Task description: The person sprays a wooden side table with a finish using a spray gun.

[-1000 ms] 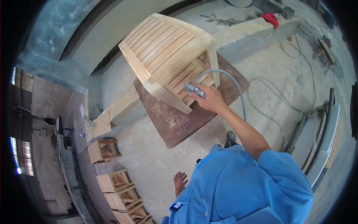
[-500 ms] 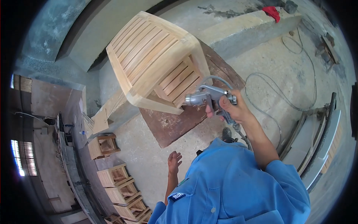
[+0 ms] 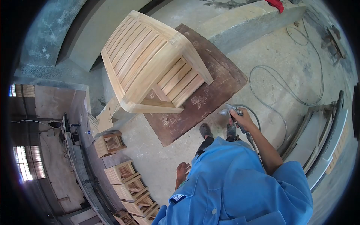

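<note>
A pale slatted wooden table (image 3: 146, 56) with a lower slatted shelf stands on a dark reddish-brown board (image 3: 210, 90). My right hand (image 3: 242, 118) is wrapped round the handle of a metal spray gun (image 3: 226, 112), low and to the right of the table, apart from it. A grey hose runs from the gun. My left hand (image 3: 182, 170) hangs near my body at the lower middle, fingers loosely curled and apart, touching nothing that I can see.
Several small wooden stools (image 3: 125, 172) stand in a row at the lower left. A grey hose (image 3: 288, 90) loops over the floor at right. A concrete ledge (image 3: 240, 28) runs behind the board, with a red cloth (image 3: 275, 4). Cardboard (image 3: 107, 119) leans at left.
My right hand has drawn the spray gun down and away from the table, nearer my body. The left hand has shifted down and slightly right. The view has shifted a little.
</note>
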Tool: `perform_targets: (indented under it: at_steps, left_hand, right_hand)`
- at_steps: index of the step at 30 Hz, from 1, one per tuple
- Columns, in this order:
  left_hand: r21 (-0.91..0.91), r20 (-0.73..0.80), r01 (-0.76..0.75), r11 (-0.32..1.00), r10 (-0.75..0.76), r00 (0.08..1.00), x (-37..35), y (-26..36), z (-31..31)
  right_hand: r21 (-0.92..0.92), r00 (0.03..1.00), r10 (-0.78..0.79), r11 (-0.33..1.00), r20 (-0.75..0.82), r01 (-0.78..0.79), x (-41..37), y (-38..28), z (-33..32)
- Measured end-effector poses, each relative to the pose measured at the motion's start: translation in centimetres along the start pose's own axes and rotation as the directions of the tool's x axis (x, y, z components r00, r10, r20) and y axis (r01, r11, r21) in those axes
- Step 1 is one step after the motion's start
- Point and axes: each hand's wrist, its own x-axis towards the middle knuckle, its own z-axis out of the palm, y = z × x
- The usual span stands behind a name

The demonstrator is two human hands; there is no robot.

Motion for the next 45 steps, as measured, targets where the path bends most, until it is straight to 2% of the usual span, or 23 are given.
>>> perform_targets:
  at_steps: [1, 6, 8, 11, 12, 13, 15, 17, 19, 20, 22, 23, 25, 26, 28, 32, 33, 34, 39, 42, 43, 44, 45]
  left_hand:
    - [0.021, 0.008, -0.004, 1.0, 0.004, 1.0, -0.1, 0.5, 0.0]
    - [0.025, -0.002, -0.038, 0.999, 0.038, 0.999, 2.2, 2.4, -1.5]
    - [0.025, -0.029, -0.044, 0.999, 0.045, 0.999, 3.1, 3.7, -1.8]
    - [0.02, -0.055, -0.052, 0.998, 0.053, 0.997, 4.3, 5.6, -2.3]
    - [0.016, -0.043, -0.077, 0.997, 0.077, 0.996, 4.7, 6.2, -2.3]
    - [0.011, -0.031, -0.101, 0.995, 0.101, 0.994, 5.2, 6.6, -2.3]
    - [0.028, -0.014, -0.149, 0.988, 0.15, 0.989, 5.7, 8.5, -1.8]
    - [0.044, 0.011, -0.202, 0.978, 0.202, 0.979, 6.8, 11.0, -1.0]
    - [0.064, -0.035, -0.438, 0.897, 0.44, 0.897, 8.2, 13.8, 0.1]
    - [0.056, -0.024, -0.448, 0.892, 0.45, 0.893, 8.9, 15.2, 1.0]
    - [-0.117, -0.047, -0.835, 0.538, 0.837, 0.546, 9.9, 18.8, 3.1]
    - [-0.127, -0.038, -0.839, 0.529, 0.842, 0.537, 10.0, 20.6, 3.8]
    - [0.087, -0.111, -0.885, 0.458, 0.887, 0.449, 9.2, 24.5, 4.7]
    - [0.078, -0.096, -0.888, 0.452, 0.89, 0.445, 8.7, 26.3, 5.3]
    - [0.115, -0.118, -0.943, 0.313, 0.947, 0.3, 8.0, 28.7, 6.1]
    - [0.054, -0.132, -0.92, 0.388, 0.916, 0.379, 10.5, 30.1, 5.9]
    - [0.094, -0.171, -0.94, 0.328, 0.936, 0.309, 10.7, 30.3, 6.1]
    - [0.138, -0.205, -0.954, 0.267, 0.95, 0.236, 10.8, 30.3, 6.1]
    - [0.177, -0.267, -0.94, 0.293, 0.933, 0.24, 7.4, 33.0, 6.1]
    - [0.225, -0.284, -0.931, 0.286, 0.934, 0.218, 8.1, 37.8, 3.8]
    - [0.209, -0.294, -0.941, 0.266, 0.935, 0.199, 8.2, 39.5, 3.0]
    - [0.212, -0.293, -0.943, 0.258, 0.937, 0.19, 8.1, 41.1, 2.4]
    - [0.14, -0.294, -0.944, 0.298, 0.923, 0.248, 7.4, 43.0, 1.9]
  right_hand:
    - [-0.043, 0.992, 0.105, 0.993, -0.065, -0.108, 0.1, 0.7, -0.2]
    - [-0.089, 0.993, 0.038, 0.995, -0.108, -0.048, 0.4, -0.4, 2.1]
    - [-0.016, 0.995, -0.098, 0.995, -0.005, 0.098, -0.2, -3.3, 3.4]
    - [0.08, 0.983, -0.152, 0.986, 0.106, 0.144, -3.3, -10.3, 6.0]
    - [0.136, 0.947, -0.27, 0.959, 0.176, 0.248, -4.2, -11.9, 6.3]
    - [0.133, 0.945, -0.277, 0.957, 0.172, 0.257, -5.2, -13.7, 6.9]
    - [0.343, 0.816, -0.494, 0.854, 0.301, 0.39, -7.2, -16.9, 8.0]
    - [0.338, 0.805, -0.508, 0.849, 0.307, 0.407, -7.9, -17.8, 8.5]
    - [0.167, 0.785, -0.568, 0.823, 0.245, 0.543, -8.3, -17.5, 9.2]
    - [0.108, 0.756, -0.63, 0.776, 0.179, 0.621, -8.2, -16.8, 9.9]
    - [0.065, 0.764, -0.612, 0.787, 0.202, 0.613, -8.8, -16.6, 10.3]
    - [0.035, 0.78, -0.585, 0.804, 0.221, 0.593, -9.0, -16.5, 10.4]
    - [-0.028, 0.766, -0.613, 0.777, 0.195, 0.629, -9.2, -16.0, 10.7]
    - [-0.05, 0.776, -0.609, 0.781, 0.164, 0.623, -9.4, -15.9, 10.8]
    - [-0.081, 0.79, -0.601, 0.788, 0.121, 0.611, -9.7, -15.2, 10.8]
    - [-0.302, 0.707, -0.702, 0.695, -0.086, 0.653, -9.5, -13.2, 9.6]
    - [-0.378, 0.675, -0.726, 0.666, -0.132, 0.643, -9.5, -13.1, 9.1]
    - [-0.389, 0.7, -0.7, 0.69, -0.141, 0.611, -10.0, -13.3, 8.6]
    - [-0.416, 0.637, -0.739, 0.661, -0.218, 0.624, -10.6, -12.8, 7.2]
    - [-0.45, 0.509, -0.841, 0.532, -0.182, 0.717, -10.3, -17.2, 8.1]
    - [-0.446, 0.506, -0.842, 0.532, -0.188, 0.72, -9.9, -18.7, 8.6]
    - [-0.506, 0.347, -0.929, 0.362, -0.128, 0.783, -9.4, -20.2, 9.1]
    - [-0.554, 0.173, -0.983, 0.175, -0.056, 0.814, -9.2, -21.7, 9.6]
